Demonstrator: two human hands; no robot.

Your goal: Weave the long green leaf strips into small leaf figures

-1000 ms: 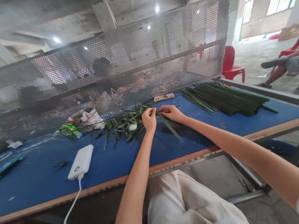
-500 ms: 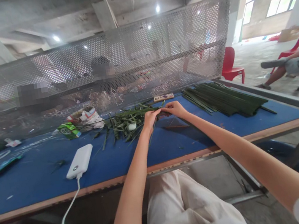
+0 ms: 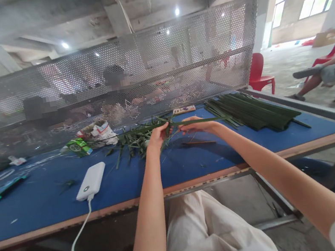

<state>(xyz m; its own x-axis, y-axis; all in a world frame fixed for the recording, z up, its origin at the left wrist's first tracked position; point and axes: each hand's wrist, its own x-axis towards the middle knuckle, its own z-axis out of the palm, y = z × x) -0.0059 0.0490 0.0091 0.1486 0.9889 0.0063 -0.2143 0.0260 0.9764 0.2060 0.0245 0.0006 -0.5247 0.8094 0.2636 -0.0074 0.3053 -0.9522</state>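
My left hand [image 3: 158, 136] is closed around a green leaf strip [image 3: 203, 119], holding it just above the blue tabletop. The strip stretches right, across the top of my right hand [image 3: 196, 125]. The fingers of my right hand point left and are bent together near the left fingertips; whatever is in them is too thin or hidden to name. Behind and left of my left hand spreads a heap of cut leaf pieces [image 3: 132, 144]. Below my right hand a thin brown sliver [image 3: 198, 142] lies on the table.
Long green leaf strips [image 3: 254, 112] are stacked at the right. On the left are a white power bank [image 3: 91, 181] with a cable, a green packet [image 3: 79, 147] and a crumpled bag [image 3: 100, 134]. A perforated metal screen [image 3: 152, 76] stands behind, with people beyond it.
My hands have moved apart, the left one slightly leftward. The leaf strip now extends right over my right hand, where before both hands met at its end.
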